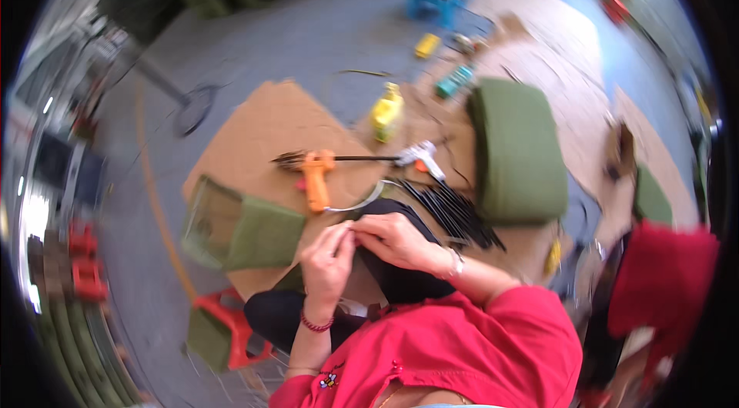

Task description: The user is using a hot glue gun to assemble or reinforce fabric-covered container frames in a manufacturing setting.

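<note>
My left hand (327, 260) and my right hand (394, 240) meet over my lap, fingertips pinched together. Whatever lies between the fingers is too small and blurred to name. Just beyond them, on brown cardboard (262, 119), lies an orange pistol-shaped tool (316, 181), with a dark rod running toward a white pistol-shaped tool (419, 158). A bundle of thin black sticks (450, 212) is spread to the right of my right hand. Left of my left hand is a green fabric piece (265, 232) with a see-through section.
A thick green padded block (519, 150) sits at right. Farther off are a yellow bottle (387, 112), a teal can (454, 81) and a blue stool (435, 0). A red stool (235, 323) stands at lower left. Another person in red (662, 285) is close on the right.
</note>
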A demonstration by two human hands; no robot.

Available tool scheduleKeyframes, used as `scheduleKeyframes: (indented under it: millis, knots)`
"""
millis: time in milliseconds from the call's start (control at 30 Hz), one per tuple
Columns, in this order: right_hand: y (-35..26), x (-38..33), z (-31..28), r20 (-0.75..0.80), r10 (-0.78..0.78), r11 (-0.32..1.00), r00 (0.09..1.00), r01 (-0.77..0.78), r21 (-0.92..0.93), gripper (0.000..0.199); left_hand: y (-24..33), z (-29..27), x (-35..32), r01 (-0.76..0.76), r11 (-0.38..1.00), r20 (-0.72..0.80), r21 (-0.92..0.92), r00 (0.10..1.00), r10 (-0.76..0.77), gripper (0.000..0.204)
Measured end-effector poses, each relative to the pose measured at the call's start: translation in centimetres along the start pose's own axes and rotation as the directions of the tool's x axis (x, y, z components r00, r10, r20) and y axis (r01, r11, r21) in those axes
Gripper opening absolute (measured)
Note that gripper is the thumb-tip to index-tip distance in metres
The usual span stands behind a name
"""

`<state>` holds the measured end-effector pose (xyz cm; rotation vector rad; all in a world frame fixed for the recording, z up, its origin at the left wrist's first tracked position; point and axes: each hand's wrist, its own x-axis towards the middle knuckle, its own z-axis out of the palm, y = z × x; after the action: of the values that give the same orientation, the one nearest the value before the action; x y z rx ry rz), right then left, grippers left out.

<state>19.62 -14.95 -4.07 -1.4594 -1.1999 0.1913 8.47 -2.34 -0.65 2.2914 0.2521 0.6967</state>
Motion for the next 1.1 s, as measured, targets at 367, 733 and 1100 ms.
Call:
scheduleKeyframes:
  millis: [367,733,1100]
  knots:
    - [-0.1,-2.0,-2.0,0.146,-0.061,0.982,0.987,0.086,-0.171,0.009,-0.3,0.3,-0.4,0.155,0.985,0.285,-0.071,0.95,-0.129,0.01]
    - [-2.7,-1.3,-2.8,0.194,-0.079,0.943,0.978,0.137,-0.304,0.007,0.0,-0.1,-0.6,-0.253,0.967,0.204,0.015,0.948,0.245,0.01]
    - [-3.2,-2.0,-5.3,0.109,-0.106,0.869,0.988,0.145,-0.473,0.01,2.2,2.0,1.3,-0.4,0.911,0.258,0.103,0.895,0.364,0.012]
